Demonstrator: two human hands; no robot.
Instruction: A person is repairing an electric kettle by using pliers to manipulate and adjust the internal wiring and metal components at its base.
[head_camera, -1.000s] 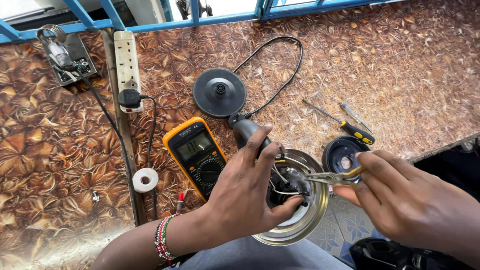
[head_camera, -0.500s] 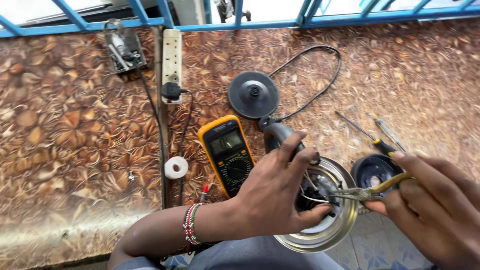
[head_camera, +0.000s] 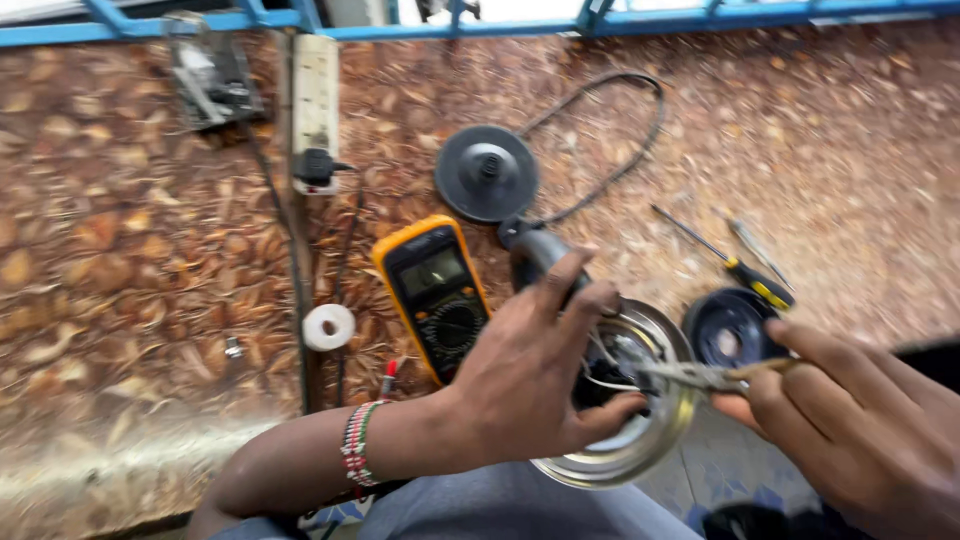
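I have the upturned metal kettle body (head_camera: 640, 440) at the near edge of the worktop, its shiny rim half over my lap and its wired underside facing up. My left hand (head_camera: 530, 375) is wrapped over it, thumb curled under the near rim and fingers spread across the top toward the dark handle (head_camera: 535, 255), clamping the body in place. My right hand (head_camera: 850, 420) is closed in a pinch on the handles of the needle-nose pliers (head_camera: 700, 375), whose tips reach in among the thin white wires (head_camera: 605, 375) at the centre. Compared with a second ago the view has swung so that everything sits further right and nearer, but the grip and the pliers' place in the wiring look much the same; I read that as the fiddly wire work continuing, not a new step. Just right of the kettle lies the round black bottom cover (head_camera: 725, 330), with a yellow-handled screwdriver (head_camera: 730, 262) beyond it. To the left sit the yellow multimeter (head_camera: 435, 290) and a roll of white tape (head_camera: 328, 326); further back are the black power base (head_camera: 487, 173) with its cord, and a white power strip (head_camera: 314, 95).
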